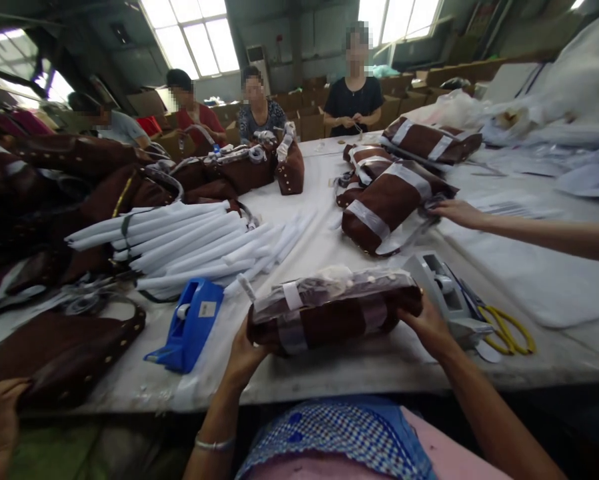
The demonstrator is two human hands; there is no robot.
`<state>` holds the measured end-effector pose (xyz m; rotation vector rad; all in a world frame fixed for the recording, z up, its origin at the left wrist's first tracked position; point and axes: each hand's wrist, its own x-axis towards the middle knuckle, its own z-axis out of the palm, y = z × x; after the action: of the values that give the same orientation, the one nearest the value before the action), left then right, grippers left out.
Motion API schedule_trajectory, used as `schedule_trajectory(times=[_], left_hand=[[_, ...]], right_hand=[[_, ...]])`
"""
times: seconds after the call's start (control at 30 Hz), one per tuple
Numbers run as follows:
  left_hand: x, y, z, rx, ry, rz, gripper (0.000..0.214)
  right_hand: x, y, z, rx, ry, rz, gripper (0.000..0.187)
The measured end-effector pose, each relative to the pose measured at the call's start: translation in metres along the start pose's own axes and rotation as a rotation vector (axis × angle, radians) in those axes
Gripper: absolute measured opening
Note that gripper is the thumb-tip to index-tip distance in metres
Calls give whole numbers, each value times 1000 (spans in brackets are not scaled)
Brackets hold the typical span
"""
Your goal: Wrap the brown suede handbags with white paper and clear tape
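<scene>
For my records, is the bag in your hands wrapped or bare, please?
Wrapped: shiny clear plastic covers the bag, with tape strips banded across it.

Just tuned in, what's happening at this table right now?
The person grips a wrapped bag by its ends, left hand and right hand, at the near edge of the table. A blue tape dispenser sits left of it, a grey dispenser right. A co-worker's hand is at a second bag farther back.

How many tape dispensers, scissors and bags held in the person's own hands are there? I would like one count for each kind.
Tape dispensers: 2 (blue dispenser, grey dispenser)
Yellow scissors: 1
Wrapped brown bag, between left hand and right hand: 1
Total: 4
</scene>
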<state>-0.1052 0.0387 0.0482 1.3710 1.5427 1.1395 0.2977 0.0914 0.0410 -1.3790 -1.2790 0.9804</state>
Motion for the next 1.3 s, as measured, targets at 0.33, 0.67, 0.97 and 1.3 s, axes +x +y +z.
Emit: schedule_trajectory(times=[0.33, 0.67, 0.97, 1.3], left_hand=[[-12, 0, 4, -27, 58, 4, 89], [13, 19, 32, 543, 231, 298, 57], [31, 29, 87, 953, -179, 615, 63], [27, 42, 94, 1005, -232, 682, 64]], right_hand=[[-11, -15, 2, -316, 22, 62, 60], [-7, -8, 23, -340, -28, 191, 52], [-7, 6, 23, -453, -46, 154, 53], [-19, -42, 60, -857, -167, -661, 63]])
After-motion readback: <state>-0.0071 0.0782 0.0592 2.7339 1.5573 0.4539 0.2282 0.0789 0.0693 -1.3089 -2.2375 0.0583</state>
